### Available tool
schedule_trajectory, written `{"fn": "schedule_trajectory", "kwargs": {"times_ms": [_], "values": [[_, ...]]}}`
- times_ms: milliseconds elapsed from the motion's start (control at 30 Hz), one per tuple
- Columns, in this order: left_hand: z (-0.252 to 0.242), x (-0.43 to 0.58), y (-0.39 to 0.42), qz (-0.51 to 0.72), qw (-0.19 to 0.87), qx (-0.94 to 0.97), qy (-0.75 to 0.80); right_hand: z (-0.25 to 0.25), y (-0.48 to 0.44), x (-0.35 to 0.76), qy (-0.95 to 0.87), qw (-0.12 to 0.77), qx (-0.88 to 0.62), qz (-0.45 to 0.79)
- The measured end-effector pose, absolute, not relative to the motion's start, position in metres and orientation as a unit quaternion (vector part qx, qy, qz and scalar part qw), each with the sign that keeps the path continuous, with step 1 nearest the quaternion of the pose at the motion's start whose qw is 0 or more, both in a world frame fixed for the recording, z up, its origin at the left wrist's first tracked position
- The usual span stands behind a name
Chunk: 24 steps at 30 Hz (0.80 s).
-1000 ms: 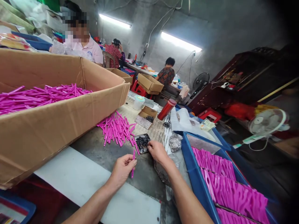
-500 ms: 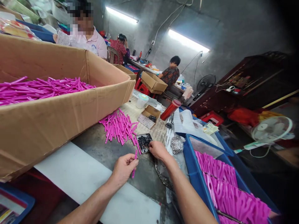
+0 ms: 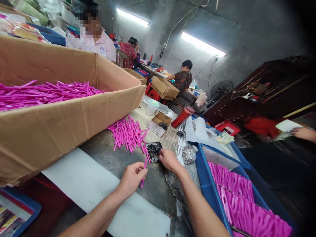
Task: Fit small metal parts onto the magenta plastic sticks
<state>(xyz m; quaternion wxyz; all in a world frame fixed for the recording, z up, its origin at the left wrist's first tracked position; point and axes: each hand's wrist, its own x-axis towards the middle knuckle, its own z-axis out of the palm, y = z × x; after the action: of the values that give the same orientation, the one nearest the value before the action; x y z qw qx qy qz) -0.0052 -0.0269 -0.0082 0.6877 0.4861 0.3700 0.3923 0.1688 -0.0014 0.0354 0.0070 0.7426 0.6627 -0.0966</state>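
My left hand (image 3: 133, 175) pinches a slim magenta plastic piece (image 3: 144, 177), held upright between thumb and fingers above the dark tabletop. My right hand (image 3: 168, 159) is at the right edge of a small tray (image 3: 153, 160) of black parts (image 3: 153, 149); its fingertips are closed together, and whatever they hold is too small to make out. Just left of the tray lies a loose pile of magenta pieces (image 3: 127, 133), with one or two touching the tray's side.
A large cardboard box (image 3: 74, 121) of magenta pieces stands at left. Blue bins (image 3: 206, 177) with magenta pieces are at right. Beyond the tray are a small carton (image 3: 159, 123), a red cylinder (image 3: 182, 117) and a lidded tub (image 3: 152, 107). People sit farther back.
The whole view has shifted slightly. Another person's hand with a pale sheet has appeared at the right edge, where a white fan was visible. My hands keep nearly the same pose.
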Motion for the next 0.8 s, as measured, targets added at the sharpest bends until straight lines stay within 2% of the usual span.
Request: {"fn": "schedule_trajectory", "kwargs": {"times_ms": [167, 300, 367, 500, 800], "values": [[0.001, -0.005, -0.029, 0.369, 0.722, 0.452, 0.372, 0.047, -0.018, 0.159, 0.676, -0.086, 0.719, -0.138], [0.004, -0.006, -0.03, 0.363, 0.726, 0.457, 0.364, 0.045, -0.034, 0.144, 0.639, -0.263, 0.676, -0.254], [0.002, -0.007, -0.03, 0.386, 0.705, 0.476, 0.357, 0.041, -0.041, 0.137, 0.617, -0.316, 0.658, -0.295], [-0.005, -0.006, -0.03, 0.419, 0.669, 0.515, 0.335, 0.035, -0.051, 0.123, 0.602, -0.353, 0.646, -0.31], [-0.007, -0.006, -0.03, 0.412, 0.637, 0.558, 0.337, 0.028, -0.062, 0.113, 0.568, -0.391, 0.646, -0.327]]}}
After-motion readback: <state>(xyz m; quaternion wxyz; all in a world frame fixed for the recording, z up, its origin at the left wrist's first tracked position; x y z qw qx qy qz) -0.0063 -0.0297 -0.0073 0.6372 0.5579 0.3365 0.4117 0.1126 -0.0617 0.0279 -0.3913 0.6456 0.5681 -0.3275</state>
